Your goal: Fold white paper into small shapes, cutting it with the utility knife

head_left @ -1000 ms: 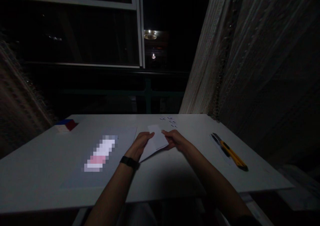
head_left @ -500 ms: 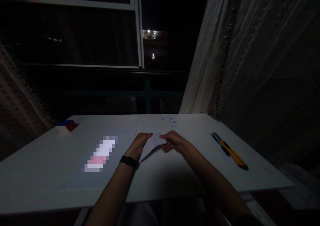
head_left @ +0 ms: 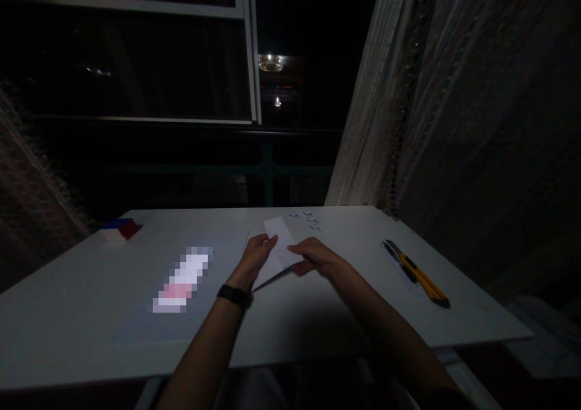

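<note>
A piece of white paper point(head_left: 282, 245) is held above the table between both hands, with a flap standing up at its far end and its near edge slanting toward me. My left hand point(head_left: 258, 254), with a dark band on the wrist, grips its left side, thumb on top. On the right side my right hand point(head_left: 316, 254) pinches the paper between thumb and curled fingers. The fingers underneath are partly hidden.
The white table point(head_left: 290, 331) carries a yellow utility knife point(head_left: 424, 282) at right and a blue, red and white cube point(head_left: 120, 230) at far left. A bright pixelated patch point(head_left: 184, 280) lies over a pale sheet. Several small dark-marked pieces point(head_left: 312, 221) lie at the back.
The far part of the paper has swung up and away, so a longer white strip shows beyond my thumbs. Both hands stay in nearly the same place.
</note>
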`<state>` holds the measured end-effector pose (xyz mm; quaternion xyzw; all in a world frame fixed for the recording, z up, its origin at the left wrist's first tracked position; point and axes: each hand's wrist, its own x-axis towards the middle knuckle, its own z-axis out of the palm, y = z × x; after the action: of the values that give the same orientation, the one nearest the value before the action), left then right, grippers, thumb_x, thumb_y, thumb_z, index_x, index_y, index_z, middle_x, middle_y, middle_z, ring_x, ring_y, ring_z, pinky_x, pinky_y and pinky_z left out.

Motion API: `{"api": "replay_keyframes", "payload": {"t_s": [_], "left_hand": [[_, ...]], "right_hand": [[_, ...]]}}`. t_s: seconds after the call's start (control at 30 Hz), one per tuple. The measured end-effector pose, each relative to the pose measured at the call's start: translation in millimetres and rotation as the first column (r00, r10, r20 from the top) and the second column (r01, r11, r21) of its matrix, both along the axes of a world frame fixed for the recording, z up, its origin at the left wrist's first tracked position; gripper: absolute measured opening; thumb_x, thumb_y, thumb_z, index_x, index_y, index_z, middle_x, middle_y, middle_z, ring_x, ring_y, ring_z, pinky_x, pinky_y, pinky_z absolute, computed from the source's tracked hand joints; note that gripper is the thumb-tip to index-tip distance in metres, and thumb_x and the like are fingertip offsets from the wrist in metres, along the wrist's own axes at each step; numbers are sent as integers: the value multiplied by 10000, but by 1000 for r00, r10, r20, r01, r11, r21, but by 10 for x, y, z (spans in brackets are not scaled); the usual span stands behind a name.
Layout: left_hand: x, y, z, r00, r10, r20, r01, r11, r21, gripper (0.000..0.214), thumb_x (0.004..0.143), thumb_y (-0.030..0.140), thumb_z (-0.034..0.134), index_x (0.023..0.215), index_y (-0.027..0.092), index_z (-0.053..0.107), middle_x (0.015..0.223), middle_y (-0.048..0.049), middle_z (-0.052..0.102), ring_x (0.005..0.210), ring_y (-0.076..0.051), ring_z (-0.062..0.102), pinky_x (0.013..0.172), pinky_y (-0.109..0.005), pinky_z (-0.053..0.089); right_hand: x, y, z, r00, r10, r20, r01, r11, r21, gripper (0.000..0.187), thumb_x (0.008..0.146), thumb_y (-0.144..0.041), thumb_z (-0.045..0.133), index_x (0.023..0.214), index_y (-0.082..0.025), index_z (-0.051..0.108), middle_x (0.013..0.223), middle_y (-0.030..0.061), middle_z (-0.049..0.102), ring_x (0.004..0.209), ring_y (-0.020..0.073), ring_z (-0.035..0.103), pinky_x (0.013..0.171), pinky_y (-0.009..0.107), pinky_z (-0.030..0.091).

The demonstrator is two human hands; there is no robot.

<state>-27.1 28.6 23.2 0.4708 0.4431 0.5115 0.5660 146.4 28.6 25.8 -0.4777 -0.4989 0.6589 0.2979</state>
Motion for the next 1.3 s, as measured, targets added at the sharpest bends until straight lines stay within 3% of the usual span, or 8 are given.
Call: {"api": "replay_keyframes", "payload": {"t_s": [0.1,0.27,0.4,0.67,0.83,1.03,1.17,1.3], "left_hand": [[-1,-29,31,997,-67,-29,66,997,-33,393,567,383,766,807,94,651,665,-75,683,542,-168,606,512,-253,447],[3,-16,10,995,20,-97,-20,1000,-4,354,563,367,770,758,99,643,644,-58,673,549,-160,603,507,-239,443],[-11,11,-16,994,-13,-105,11,1000,-19,380,577,401,757,773,97,640,707,-81,686,592,-172,621,537,-250,458],[-38,-12,33,998,-50,39,55,991,-126,357,544,328,792,770,100,635,655,-74,676,558,-176,616,523,-259,468],[-29,-5,34,997,-17,74,26,992,-120,332,551,299,791,769,103,635,674,-78,682,584,-180,628,536,-256,481],[-38,4,22,992,-54,117,64,994,-85,342,613,304,759,862,99,646,710,-92,691,591,-178,632,561,-268,494],[-25,-8,18,992,-59,114,67,995,-72,361,609,303,763,877,91,645,725,-101,694,610,-184,635,566,-267,496],[0,-35,30,991,-90,104,98,993,-74,389,597,314,768,887,87,644,708,-96,693,603,-183,632,559,-265,492]], "right_hand": [[13,-7,11,999,2,46,-4,999,37,274,788,-345,613,727,-78,630,555,78,663,447,136,614,412,205,519],[69,19,-1,992,49,120,-52,999,16,263,747,-337,662,679,-89,602,547,91,664,438,168,627,406,240,525],[87,36,-11,990,41,135,-45,999,21,255,748,-325,658,668,-90,600,550,101,668,448,180,636,402,241,522],[73,-2,34,995,16,99,-22,998,66,305,718,-367,676,612,-91,602,513,87,654,411,165,611,376,233,503],[46,11,3,988,-34,151,6,983,184,418,680,-471,682,506,-113,554,394,50,579,336,130,545,327,205,445],[60,4,2,971,-148,188,57,906,420,498,682,-589,604,470,-147,517,343,3,514,283,96,462,319,198,357],[67,17,-3,950,-207,233,38,820,571,442,687,-549,611,534,-135,589,451,18,590,417,111,539,442,210,392],[37,67,-86,935,-321,148,165,767,620,378,666,-492,638,533,-140,595,476,15,592,466,127,542,465,222,373]]}}
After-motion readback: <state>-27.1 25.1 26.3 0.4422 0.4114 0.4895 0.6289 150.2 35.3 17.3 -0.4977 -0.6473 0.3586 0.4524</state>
